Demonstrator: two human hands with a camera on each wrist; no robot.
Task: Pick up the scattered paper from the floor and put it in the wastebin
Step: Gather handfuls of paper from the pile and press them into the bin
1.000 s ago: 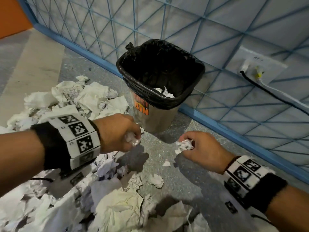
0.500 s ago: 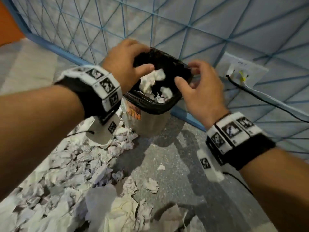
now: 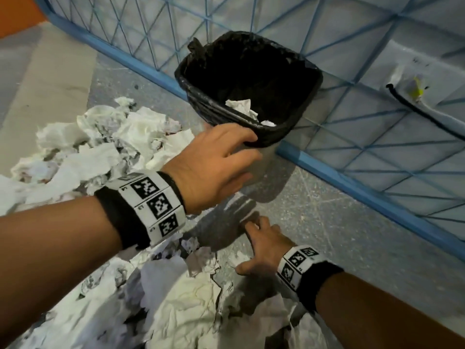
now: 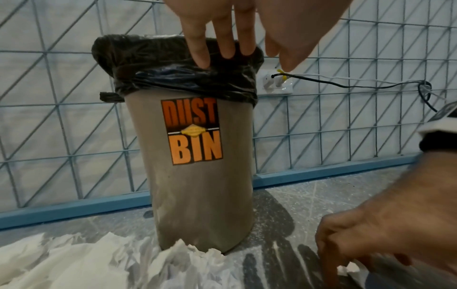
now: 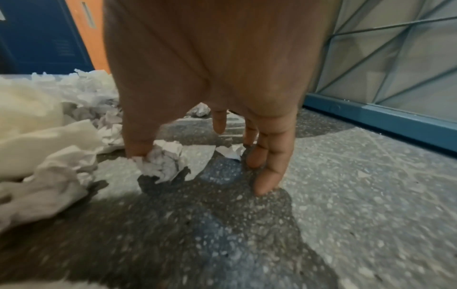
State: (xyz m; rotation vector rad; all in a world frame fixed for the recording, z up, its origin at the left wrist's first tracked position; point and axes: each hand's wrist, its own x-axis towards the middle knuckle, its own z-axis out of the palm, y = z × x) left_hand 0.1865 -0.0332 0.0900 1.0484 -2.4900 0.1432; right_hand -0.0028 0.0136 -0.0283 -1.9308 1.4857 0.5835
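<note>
Grip: right hand (image 3: 264,248) is low on the floor (image 3: 339,222), fingers straight and apart; the thumb touches a ball (image 5: 163,162) of paper, but nothing is pinched yet.
Other hand: left hand (image 3: 214,167) hangs beside the rim of the bin (image 4: 197,195), fingers loose and spread, holding nothing. Whether its tips touch the liner (image 4: 173,78) I cannot tell.
Paper: a few pieces (image 3: 241,107) lie in the bin; a big pile (image 3: 120,137) lies on the floor to the left of the bin and nearer the person. A scrap (image 5: 231,151) lies between the ball and the fingers.
Stage: probably the reach for the next piece; most of the paper is not collected.
Risk: the thumb may push the light ball away if the fingers close late. The flat scrap may slip out of a wide grasp. The left hand, so near the rim, could tip the bin.
</note>
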